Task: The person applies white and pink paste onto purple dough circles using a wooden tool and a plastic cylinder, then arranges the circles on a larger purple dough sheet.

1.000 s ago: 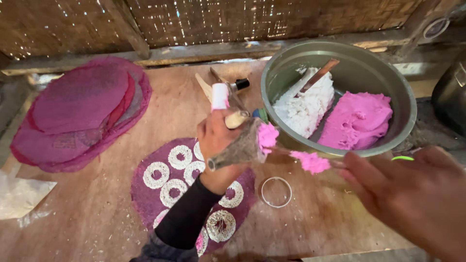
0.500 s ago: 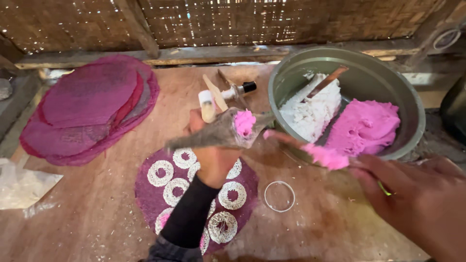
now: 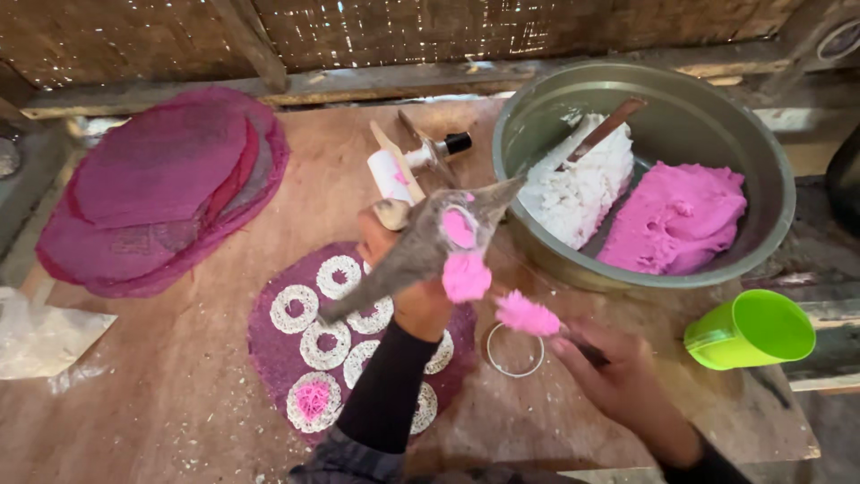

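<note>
The left hand (image 3: pixel 414 282) grips a grey cone-shaped piping bag (image 3: pixel 421 246), fingers wrapped round it, pink dough bulging from its mouth above the purple mat (image 3: pixel 273 354). The right hand (image 3: pixel 618 381) pinches what seems a thin stick tipped with pink dough (image 3: pixel 527 315). The metal basin (image 3: pixel 770 193) holds two lumps, white (image 3: pixel 578 193) and pink (image 3: pixel 676 220).

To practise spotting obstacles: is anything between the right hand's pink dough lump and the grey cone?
Nothing visible. The pink dough lump held by the right hand hangs just right of the grey cone in the left hand, with only a bare gap between them.
</note>
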